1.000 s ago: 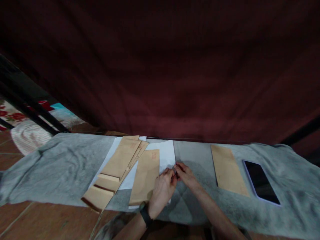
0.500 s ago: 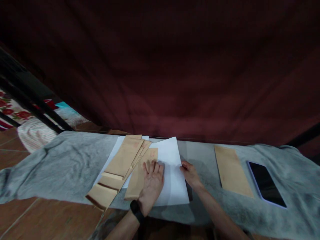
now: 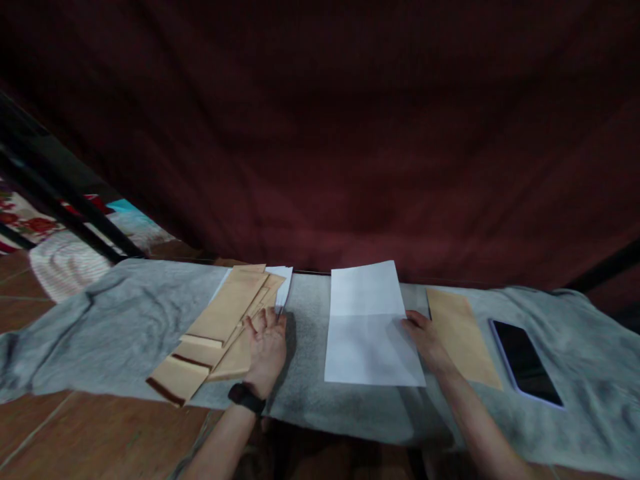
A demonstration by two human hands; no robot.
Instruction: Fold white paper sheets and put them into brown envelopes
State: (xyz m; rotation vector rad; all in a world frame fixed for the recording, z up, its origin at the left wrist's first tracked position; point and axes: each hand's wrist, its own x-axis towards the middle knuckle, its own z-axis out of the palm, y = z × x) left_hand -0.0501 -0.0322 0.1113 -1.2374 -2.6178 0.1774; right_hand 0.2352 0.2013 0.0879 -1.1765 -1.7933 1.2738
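A white sheet of paper [image 3: 367,327] with a crease across its middle is held at its right edge by my right hand [image 3: 425,339], fingers pinched on it. My left hand [image 3: 266,347], with a black band on the wrist, lies with fingers spread on the right side of several brown paper envelopes [image 3: 230,303]. These envelopes overlap in a slanted fan, some with flaps raised toward me. Under them, more white paper [image 3: 284,285] shows at the top. A single brown envelope [image 3: 463,337] lies to the right of my right hand.
A phone [image 3: 527,363] with a dark screen lies at the right. Everything rests on a grey cloth [image 3: 125,327] over a long narrow surface. Behind hangs a dark red curtain [image 3: 320,167]. Black bars [image 3: 75,200] stand at the left, above a tiled floor [image 3: 100,433].
My right hand has drawn the white sheet to the right, away from the envelopes. My left hand has shifted left with the envelope pile, which sits closer together.
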